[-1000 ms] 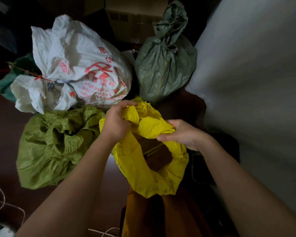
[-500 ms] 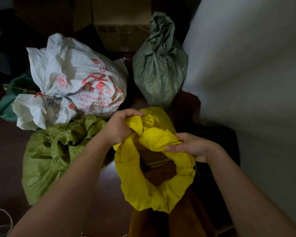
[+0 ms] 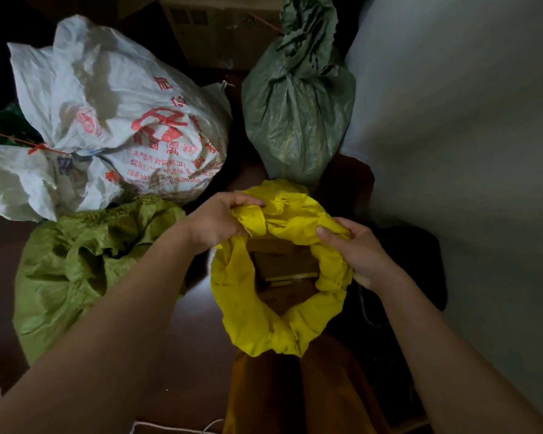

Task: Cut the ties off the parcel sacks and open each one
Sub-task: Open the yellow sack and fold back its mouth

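Observation:
A yellow sack stands in front of me with its mouth rolled open; brown cardboard parcels show inside. My left hand grips the far left rim of the yellow sack. My right hand grips the right rim. A dark green sack stands behind it, its neck still bunched shut. A white sack with red print lies at the left, tied with a red string. A light green sack sits open and crumpled at the lower left.
A cardboard box stands at the back. A pale wall runs along the right. Loose white twine lies on the dark floor near the bottom edge. A dark object sits right of the yellow sack.
Both hands have spread the yellow sack's rim wider and pushed it down, so more of the cardboard parcels inside shows. My view has shifted slightly.

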